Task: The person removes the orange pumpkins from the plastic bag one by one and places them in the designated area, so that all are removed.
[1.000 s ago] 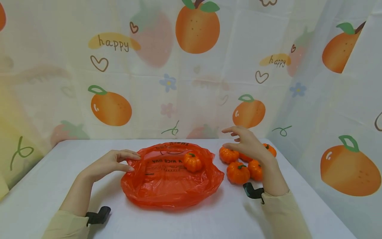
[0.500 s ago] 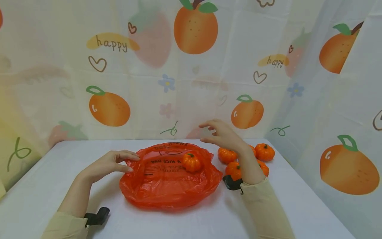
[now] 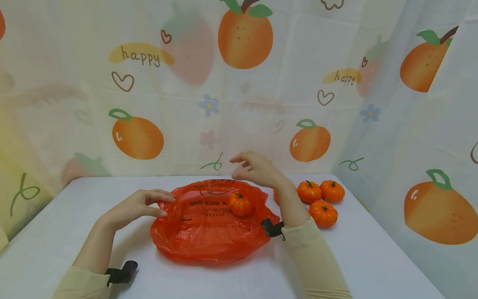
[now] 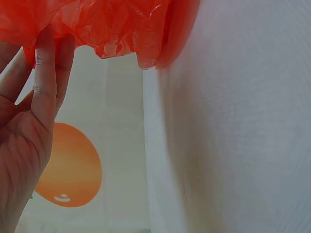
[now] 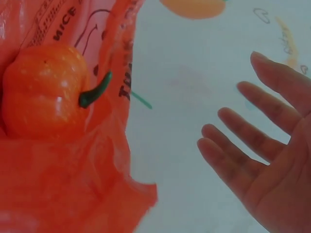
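A red plastic bag (image 3: pixel 209 245) lies spread open on the white table, its mouth toward me. Inside it, toward the right, sits a small orange pumpkin (image 3: pixel 240 204) with a green stem. My left hand (image 3: pixel 136 207) is at the bag's left rim, its nearly straight fingers touching the plastic, thumb apart from them. Above the bag's far right edge, my right hand (image 3: pixel 257 168) hovers with loosely bent, spread fingers and an empty palm. In the right wrist view the pumpkin (image 5: pixel 46 92) is left of that hand (image 5: pixel 272 160), a gap between them.
Several more small pumpkins (image 3: pixel 323 214) are grouped on the table (image 3: pixel 373 257) right of the bag, some partly hidden by my right forearm. A fruit-print curtain (image 3: pixel 239 104) hangs behind the table. Each wrist carries a black camera mount (image 3: pixel 122 272).
My right hand has moved left, away from over the loose pumpkins to above the bag's far right edge. The left hand, the bag and the pumpkin inside stay put.
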A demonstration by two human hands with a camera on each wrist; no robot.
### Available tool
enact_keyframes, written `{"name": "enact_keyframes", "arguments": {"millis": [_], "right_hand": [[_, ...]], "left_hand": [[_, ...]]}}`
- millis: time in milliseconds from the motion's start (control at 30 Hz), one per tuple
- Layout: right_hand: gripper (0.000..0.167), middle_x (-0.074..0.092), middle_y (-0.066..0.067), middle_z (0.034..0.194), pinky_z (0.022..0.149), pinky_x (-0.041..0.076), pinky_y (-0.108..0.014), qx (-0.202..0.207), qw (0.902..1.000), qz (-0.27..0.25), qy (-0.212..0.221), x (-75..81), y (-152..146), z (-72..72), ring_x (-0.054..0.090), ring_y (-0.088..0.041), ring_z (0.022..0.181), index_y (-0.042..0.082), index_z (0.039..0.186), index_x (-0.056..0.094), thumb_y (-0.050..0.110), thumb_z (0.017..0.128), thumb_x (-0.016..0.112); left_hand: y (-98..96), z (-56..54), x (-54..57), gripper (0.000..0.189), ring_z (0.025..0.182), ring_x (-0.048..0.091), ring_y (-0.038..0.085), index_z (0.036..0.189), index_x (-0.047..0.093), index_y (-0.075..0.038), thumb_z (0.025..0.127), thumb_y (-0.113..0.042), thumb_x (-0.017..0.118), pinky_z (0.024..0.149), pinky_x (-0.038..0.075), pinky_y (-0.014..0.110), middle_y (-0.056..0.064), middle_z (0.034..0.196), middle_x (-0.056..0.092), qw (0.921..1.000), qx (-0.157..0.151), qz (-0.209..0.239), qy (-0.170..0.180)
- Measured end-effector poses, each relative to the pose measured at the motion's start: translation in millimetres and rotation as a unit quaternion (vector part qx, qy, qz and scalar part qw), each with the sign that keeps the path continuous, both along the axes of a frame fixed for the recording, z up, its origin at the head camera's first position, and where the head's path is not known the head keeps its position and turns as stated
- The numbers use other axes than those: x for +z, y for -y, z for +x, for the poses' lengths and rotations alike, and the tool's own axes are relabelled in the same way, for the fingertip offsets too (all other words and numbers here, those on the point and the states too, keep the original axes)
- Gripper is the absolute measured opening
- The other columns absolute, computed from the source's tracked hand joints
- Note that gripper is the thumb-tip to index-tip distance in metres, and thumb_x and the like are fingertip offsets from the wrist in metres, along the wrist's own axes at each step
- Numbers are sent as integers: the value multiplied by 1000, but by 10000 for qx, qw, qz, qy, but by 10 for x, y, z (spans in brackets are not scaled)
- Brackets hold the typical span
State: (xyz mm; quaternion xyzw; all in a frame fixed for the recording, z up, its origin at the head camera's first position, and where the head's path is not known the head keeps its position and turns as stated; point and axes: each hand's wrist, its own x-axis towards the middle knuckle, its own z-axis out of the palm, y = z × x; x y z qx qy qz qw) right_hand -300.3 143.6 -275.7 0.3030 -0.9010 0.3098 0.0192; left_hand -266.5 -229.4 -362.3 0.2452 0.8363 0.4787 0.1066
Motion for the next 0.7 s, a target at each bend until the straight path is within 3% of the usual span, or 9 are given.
{"name": "enact_keyframes", "arguments": {"millis": [200, 467, 700], "right_hand": [[42, 63, -7, 135, 100, 53, -42, 79, 9999, -67, 108, -131, 94, -81, 64, -31, 118, 13, 129, 63, 24, 89, 71], [42, 63, -17, 132, 97, 55, -36, 257, 9970, 161, 706, -323, 134, -100, 64, -35, 119, 7, 129, 62, 18, 90, 72], [43, 65, -18, 128, 99, 54, -41, 286, 9973, 182, 658, -369, 151, -86, 63, -37, 119, 3, 126, 64, 19, 88, 74]], "left_hand": [[-3, 8, 10, 39, 112, 48, -14, 125, 67, -8, 88, -19, 71, 87, 54, 23, 22, 144, 50, 10000, 0, -13, 18], [-19, 12, 1, 38, 112, 46, -17, 124, 68, -9, 88, -20, 71, 87, 53, 23, 22, 145, 51, 10000, 12, -37, 10], [-20, 11, -9, 38, 113, 46, -17, 124, 68, -9, 88, -20, 71, 87, 53, 24, 22, 145, 50, 10000, 7, -34, 4]]}}
